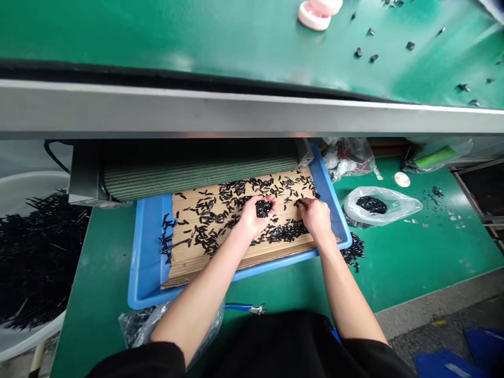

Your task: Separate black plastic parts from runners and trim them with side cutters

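Observation:
A blue tray lies under the end of a ribbed conveyor belt. A sheet of brown cardboard lines the tray, and several small black plastic parts are scattered over it. My left hand is cupped palm up over the cardboard and holds a small heap of the black parts. My right hand rests on the cardboard at the tray's right side, fingertips pinched on a black part among the scattered ones.
A clear bag of black parts lies right of the tray, with loose parts beside it. A white tub of black scrap strips stands at the left. Blue-handled cutters and another bag lie near me. A green shelf overhangs.

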### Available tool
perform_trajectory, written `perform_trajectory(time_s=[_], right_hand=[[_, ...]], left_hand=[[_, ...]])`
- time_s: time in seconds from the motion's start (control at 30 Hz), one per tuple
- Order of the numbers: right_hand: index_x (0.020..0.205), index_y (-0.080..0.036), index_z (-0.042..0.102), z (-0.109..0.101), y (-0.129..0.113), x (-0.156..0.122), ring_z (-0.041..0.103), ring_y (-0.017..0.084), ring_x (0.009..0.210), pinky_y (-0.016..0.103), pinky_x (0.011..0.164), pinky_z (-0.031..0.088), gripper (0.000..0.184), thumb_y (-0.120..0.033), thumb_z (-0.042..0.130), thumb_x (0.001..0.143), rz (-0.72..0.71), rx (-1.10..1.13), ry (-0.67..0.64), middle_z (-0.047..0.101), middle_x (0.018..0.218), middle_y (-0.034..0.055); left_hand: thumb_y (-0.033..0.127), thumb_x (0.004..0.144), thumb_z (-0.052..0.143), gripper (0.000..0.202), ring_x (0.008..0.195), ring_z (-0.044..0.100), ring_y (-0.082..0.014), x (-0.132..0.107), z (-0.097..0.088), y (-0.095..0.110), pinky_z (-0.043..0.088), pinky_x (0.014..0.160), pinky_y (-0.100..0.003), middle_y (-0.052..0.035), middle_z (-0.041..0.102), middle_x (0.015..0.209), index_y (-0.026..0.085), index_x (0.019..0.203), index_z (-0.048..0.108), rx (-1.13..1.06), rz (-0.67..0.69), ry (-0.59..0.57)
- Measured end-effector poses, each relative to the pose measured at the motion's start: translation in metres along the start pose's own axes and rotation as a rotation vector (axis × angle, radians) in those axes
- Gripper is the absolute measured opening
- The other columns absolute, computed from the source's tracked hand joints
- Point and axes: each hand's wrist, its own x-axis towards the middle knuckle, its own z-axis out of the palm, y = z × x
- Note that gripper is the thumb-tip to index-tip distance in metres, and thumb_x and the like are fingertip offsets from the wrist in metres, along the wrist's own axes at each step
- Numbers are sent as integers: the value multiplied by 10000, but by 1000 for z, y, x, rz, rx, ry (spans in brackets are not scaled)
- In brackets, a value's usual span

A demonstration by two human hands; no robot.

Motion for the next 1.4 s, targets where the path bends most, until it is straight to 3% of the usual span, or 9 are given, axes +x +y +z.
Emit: perform_trajectory(time_s=[0.27,0.43,0.63,0.73,0.87,0.97,1.1,1.23,1.4], right_hand=[[921,-161,758,-1,-17,5,682,223,808,283,739,479,252,-286,540,918,11,12,54,727,991,136],[1046,-204,748,-10,-38,-20,679,190,814,260,777,485,292,-309,487,967,-300,301,33,747,966,80],[930,-150,738,-2,5,-19,690,238,726,295,683,461,291,-279,477,951,45,-53,61,749,864,151],[899,-135,738,4,28,-3,695,254,744,309,691,466,293,-266,479,939,47,-111,73,746,879,175],[856,-124,740,6,33,10,698,266,743,318,704,479,221,-226,544,868,40,-104,68,750,843,174],[854,-139,746,-4,23,6,694,223,705,284,710,497,212,-255,569,853,9,103,58,758,793,115],[1014,-149,749,-25,11,-1,700,179,711,239,667,511,281,-269,520,905,-222,448,-63,775,888,80],[948,-184,771,-29,20,1,715,211,774,269,738,505,218,-252,573,887,-194,210,-53,775,859,80],[853,-185,767,-8,31,2,714,267,785,314,724,494,174,-241,602,841,-111,-83,-165,760,819,124]], left_hand=[[273,964,578,197,869,660,-151,1,0,-1,588,705,-292,-71,658,1030,121,1082,622,28,5,10],[294,963,584,215,847,654,-144,2,1,-2,580,694,-289,-58,655,1026,127,1093,618,46,17,5],[331,962,585,253,808,639,-132,3,-1,0,565,661,-271,-60,647,1027,131,1116,612,58,-25,10],[340,961,585,264,809,637,-134,3,-2,0,565,666,-277,-61,646,1028,132,1121,611,67,-27,9],[342,962,584,261,803,637,-132,4,-3,0,564,666,-276,-58,647,1020,131,1114,611,95,-15,-1],[322,962,585,234,820,644,-134,3,-3,-3,568,673,-274,-61,652,1020,128,1088,619,138,-18,-16],[255,946,601,162,879,658,-151,1,-4,-10,581,713,-287,-69,665,1028,117,1026,634,216,-43,-55],[219,938,600,124,822,649,-136,-1,-4,-13,560,654,-250,-72,666,980,103,963,636,277,-93,-74],[276,947,595,168,767,629,-119,-4,-2,-10,538,621,-236,-47,651,923,111,925,622,270,-83,-79]])
